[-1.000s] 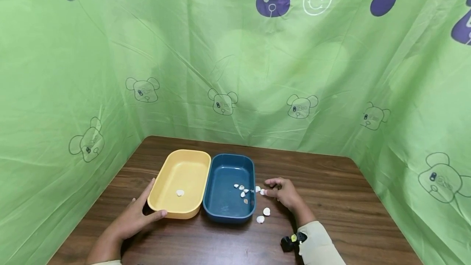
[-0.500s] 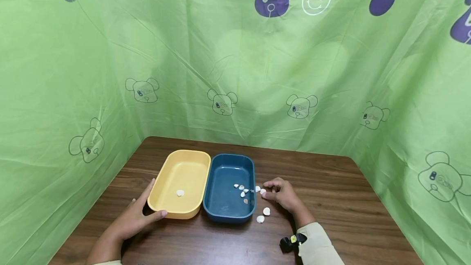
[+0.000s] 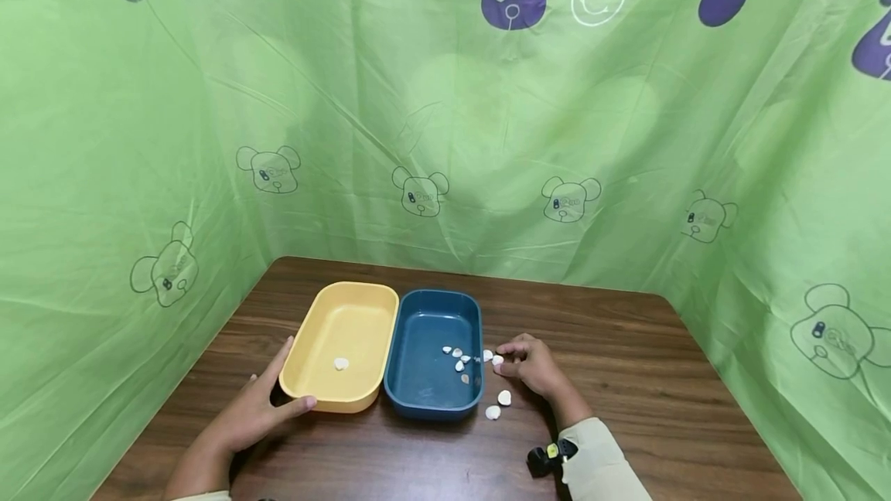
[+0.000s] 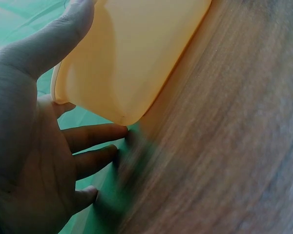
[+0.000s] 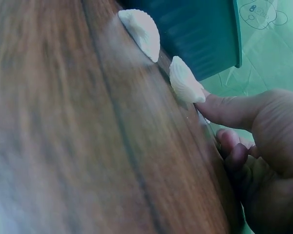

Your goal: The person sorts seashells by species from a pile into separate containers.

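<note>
My left hand (image 3: 250,412) spans the near-left corner of a yellow plastic tray (image 3: 366,406). Its thumb lies along the near wall, and the other fingers stretch fairly straight by the left side, as the left wrist view shows. One white seashell (image 3: 341,364) lies in that tray. At the right of the blue tray (image 3: 433,412), my right hand (image 3: 539,368) pinches a small white seashell (image 3: 497,360) on the table between thumb and forefinger. In the right wrist view the thumb (image 5: 229,108) mostly hides this shell behind a nearer ribbed seashell (image 5: 185,80).
Several small shells (image 3: 457,352) lie inside the blue tray. Another shell (image 3: 488,356) sits against its right wall, and two more shells (image 3: 504,398) lie nearer me. The brown wooden table (image 3: 431,458) is enclosed by green printed curtains (image 3: 480,122).
The right hand's thumb and forefinger have come closer together around the shell, and the hand has shifted slightly left. The left hand and both trays stay in place.
</note>
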The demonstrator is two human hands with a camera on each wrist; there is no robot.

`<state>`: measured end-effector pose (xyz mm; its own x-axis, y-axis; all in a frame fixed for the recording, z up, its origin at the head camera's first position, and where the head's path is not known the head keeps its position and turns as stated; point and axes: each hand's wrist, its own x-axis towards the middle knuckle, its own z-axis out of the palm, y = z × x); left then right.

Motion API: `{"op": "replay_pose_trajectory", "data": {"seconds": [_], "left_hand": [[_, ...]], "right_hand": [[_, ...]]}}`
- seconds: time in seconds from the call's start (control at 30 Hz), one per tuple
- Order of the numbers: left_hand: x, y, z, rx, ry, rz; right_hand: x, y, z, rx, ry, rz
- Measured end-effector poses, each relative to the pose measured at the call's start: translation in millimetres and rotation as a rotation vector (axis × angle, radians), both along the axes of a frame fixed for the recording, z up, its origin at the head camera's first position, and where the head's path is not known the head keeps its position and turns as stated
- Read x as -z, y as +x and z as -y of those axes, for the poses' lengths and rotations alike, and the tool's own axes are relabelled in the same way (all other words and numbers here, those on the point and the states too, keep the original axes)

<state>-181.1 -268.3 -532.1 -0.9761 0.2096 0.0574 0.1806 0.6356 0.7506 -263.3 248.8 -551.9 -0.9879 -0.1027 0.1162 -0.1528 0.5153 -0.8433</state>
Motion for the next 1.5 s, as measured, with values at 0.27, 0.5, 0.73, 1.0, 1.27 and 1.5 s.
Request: {"op": "replay_pose_trajectory", "data": {"seconds": [0.27, 0.5, 0.73, 1.0, 1.27, 1.5], "left_hand": [[-1.2, -1.0, 0.3, -0.004, -0.004, -0.003], [-1.6, -0.5, -0.1, -0.006, -0.005, -0.003], [-0.2, -0.3, 0.3, -0.007, -0.009, -0.004], [-1.4, -0.8, -0.1, 0.001, -0.001, -0.011], [-2.5, -0.6, -1.1, 0.007, 0.006, -0.008], [-2.8, 0.0, -0.3, 0.008, 0.005, -0.022]], "right_hand": [[-1.1, -2.1, 2.1, 0.026, 0.017, 0.009], [0.1, 0.1, 0.4, 0.023, 0.047, 0.004], [0.9, 0.8, 0.5, 0.033, 0.051, 0.025], [-0.9, 1.0, -1.3, 0.035, 0.007, 0.035], [-8.0, 1.2, -3.8, 0.020, -0.099, 0.072], [-15.6, -0.3, -0.8, -0.012, -0.142, 0.064]]}}
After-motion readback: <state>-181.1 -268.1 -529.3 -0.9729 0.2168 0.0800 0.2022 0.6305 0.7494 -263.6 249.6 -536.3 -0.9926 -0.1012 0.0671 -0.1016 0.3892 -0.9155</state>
